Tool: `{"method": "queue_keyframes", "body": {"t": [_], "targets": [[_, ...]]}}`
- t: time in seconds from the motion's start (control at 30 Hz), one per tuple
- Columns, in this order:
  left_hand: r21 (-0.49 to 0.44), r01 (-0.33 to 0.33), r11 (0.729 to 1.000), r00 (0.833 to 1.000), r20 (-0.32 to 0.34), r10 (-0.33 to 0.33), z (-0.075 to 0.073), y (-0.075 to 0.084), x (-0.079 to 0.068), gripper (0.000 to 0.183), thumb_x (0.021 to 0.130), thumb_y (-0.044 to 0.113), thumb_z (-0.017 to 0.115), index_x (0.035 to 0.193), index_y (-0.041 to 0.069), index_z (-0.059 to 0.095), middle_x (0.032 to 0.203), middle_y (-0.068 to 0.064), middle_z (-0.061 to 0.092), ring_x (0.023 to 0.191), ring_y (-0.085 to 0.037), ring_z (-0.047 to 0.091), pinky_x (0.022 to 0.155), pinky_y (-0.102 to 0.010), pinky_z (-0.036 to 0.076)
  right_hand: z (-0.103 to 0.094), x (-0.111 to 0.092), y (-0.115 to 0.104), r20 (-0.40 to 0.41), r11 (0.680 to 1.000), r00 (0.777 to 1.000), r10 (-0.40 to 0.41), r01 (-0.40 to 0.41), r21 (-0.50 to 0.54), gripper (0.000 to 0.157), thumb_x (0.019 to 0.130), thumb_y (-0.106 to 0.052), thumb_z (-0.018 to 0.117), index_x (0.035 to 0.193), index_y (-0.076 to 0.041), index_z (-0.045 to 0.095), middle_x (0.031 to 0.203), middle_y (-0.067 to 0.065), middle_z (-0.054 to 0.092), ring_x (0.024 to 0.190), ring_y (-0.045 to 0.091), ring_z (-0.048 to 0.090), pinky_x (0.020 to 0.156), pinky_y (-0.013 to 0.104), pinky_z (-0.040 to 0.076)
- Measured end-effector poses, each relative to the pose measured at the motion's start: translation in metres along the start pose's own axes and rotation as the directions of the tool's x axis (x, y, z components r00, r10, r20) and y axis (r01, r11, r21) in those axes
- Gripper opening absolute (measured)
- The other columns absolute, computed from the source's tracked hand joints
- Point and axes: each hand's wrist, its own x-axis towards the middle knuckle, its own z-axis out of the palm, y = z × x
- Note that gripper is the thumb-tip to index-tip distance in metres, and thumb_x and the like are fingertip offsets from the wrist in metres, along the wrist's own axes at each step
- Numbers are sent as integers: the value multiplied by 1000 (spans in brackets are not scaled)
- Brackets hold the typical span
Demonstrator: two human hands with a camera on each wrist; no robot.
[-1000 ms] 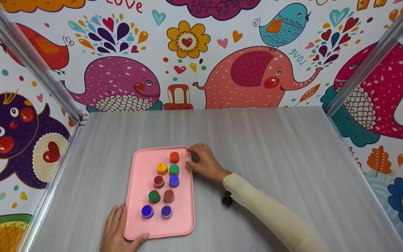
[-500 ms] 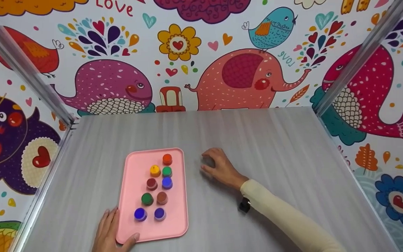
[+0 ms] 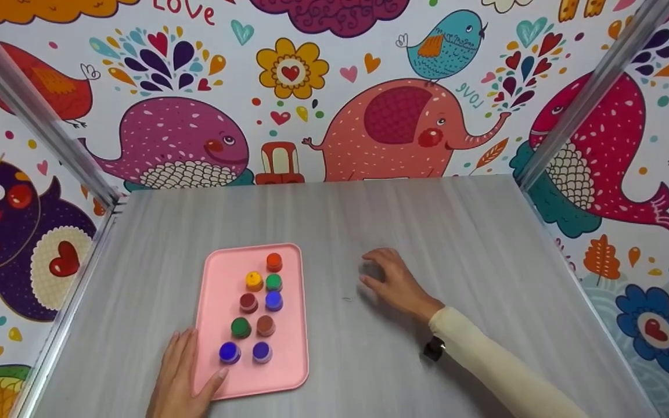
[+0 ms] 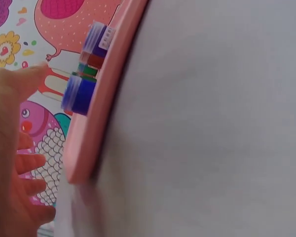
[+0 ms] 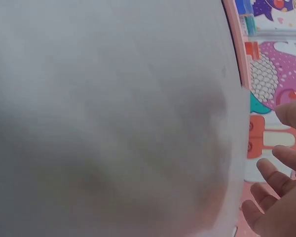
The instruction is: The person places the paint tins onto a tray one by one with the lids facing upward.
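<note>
A pink tray (image 3: 294,371) lies on the grey table, bearing several small paint pots in two uneven columns. Among them are an orange pot (image 3: 274,262), a yellow pot (image 3: 254,281), a dark red pot (image 3: 248,302), a brown pot (image 3: 265,325) and a deep blue pot (image 3: 229,352). My left hand (image 3: 180,377) is at the tray's near left corner, fingers along the left edge and thumb over the near part. In the left wrist view, its fingers (image 4: 32,162) are spread. To the tray's right, my right hand (image 3: 395,281) holds nothing, its fingers loosely bent above the table.
The grey table (image 3: 427,226) runs back to a wall (image 3: 334,52) printed with cartoon animals. Metal posts (image 3: 590,104) stand at the back corners, and a metal rail (image 3: 73,307) follows the left side. A dark device (image 3: 434,348) sits on the right wrist.
My right hand has left the tray's right edge and moved away to the right. The left hand's thumb has lifted from the tray's near rim. The pots keep their places on the tray.
</note>
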Motion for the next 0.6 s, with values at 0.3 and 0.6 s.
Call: {"method": "queue_keyframes", "body": {"t": [0.3, 0.6], "targets": [[127, 73, 989, 988, 125, -89, -11, 32, 19, 116, 100, 62, 75, 176, 4, 9, 183, -23, 8, 167, -52, -2, 131, -73, 5, -31, -20, 8, -97, 998, 994, -45, 40, -58, 42, 98, -10, 84, 134, 6, 69, 133, 16, 69, 131, 40, 58, 109, 58, 49], [157, -68, 985, 997, 53, 61, -14, 55, 35, 108, 100, 57, 76, 175, 3, 20, 183, -24, 12, 167, -52, -3, 130, -76, 2, -61, -40, 6, -103, 978, 986, -128, 109, -179, 49, 95, -9, 87, 138, 4, 67, 136, 21, 66, 133, 45, 56, 110, 66, 45]]}}
